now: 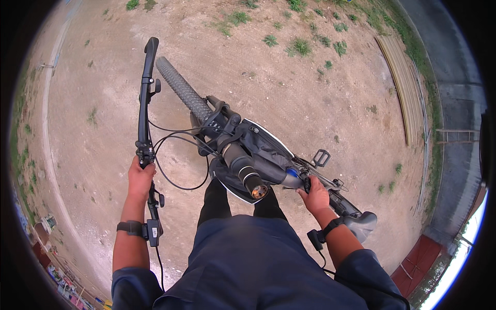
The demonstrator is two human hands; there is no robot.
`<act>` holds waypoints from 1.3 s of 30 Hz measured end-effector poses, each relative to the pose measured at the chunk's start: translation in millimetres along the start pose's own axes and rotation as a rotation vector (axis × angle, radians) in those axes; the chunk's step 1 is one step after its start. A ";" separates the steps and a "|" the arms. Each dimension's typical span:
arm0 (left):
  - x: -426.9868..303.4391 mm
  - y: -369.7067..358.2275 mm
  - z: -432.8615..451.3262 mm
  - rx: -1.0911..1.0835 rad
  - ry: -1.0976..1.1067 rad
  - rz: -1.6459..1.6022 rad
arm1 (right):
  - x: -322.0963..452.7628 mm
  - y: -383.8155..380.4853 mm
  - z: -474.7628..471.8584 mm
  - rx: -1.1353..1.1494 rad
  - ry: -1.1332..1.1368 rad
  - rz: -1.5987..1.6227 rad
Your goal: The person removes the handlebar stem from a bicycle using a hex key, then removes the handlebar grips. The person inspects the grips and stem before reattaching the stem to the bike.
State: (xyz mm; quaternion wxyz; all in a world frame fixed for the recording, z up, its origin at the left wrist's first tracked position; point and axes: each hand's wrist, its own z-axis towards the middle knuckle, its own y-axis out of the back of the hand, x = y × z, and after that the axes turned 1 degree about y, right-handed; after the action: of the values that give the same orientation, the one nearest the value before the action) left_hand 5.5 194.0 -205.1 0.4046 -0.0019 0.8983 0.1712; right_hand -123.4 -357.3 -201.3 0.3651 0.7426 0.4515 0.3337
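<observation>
A bicycle lies across the view in front of me, its knobby tire point(185, 89) up left and its grey saddle point(360, 224) low right. Black handlebars point(144, 112) with brake levers stand detached from the frame, joined to it by looping cables. My left hand point(142, 176) grips the handlebars at the middle. A black frame bag point(263, 141) with white edging hangs about the head tube point(238, 161), whose near end shows an orange-brown, rusty-looking face. My right hand point(316, 193) is closed around a small black tool or handle point(307, 185) by the frame; its exact kind is unclear.
Bare dirt ground with weeds point(301, 47) surrounds the bicycle. A stack of long corrugated panels point(401, 89) and thin pipes lie at the right, before a dark wall point(457, 100) and a red metal panel point(416, 265). Assorted items lie far off at the lower left.
</observation>
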 end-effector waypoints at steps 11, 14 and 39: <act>47.6 -8.0 50.0 -0.009 0.073 -0.121 | 14.9 -6.7 -11.4 -0.011 -0.144 0.031; 57.3 -8.5 53.3 0.015 0.104 -0.132 | 17.9 -5.3 -11.8 -0.003 -0.160 0.028; 95.4 -33.8 65.9 0.021 0.241 -0.160 | 9.3 -5.6 -18.9 -0.044 -0.121 0.010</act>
State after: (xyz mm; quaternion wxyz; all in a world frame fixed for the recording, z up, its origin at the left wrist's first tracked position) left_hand -6.0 195.5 -325.3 0.3062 -0.0897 0.9391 0.1278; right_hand -137.9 -342.5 -194.8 0.4061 0.7557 0.4173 0.2997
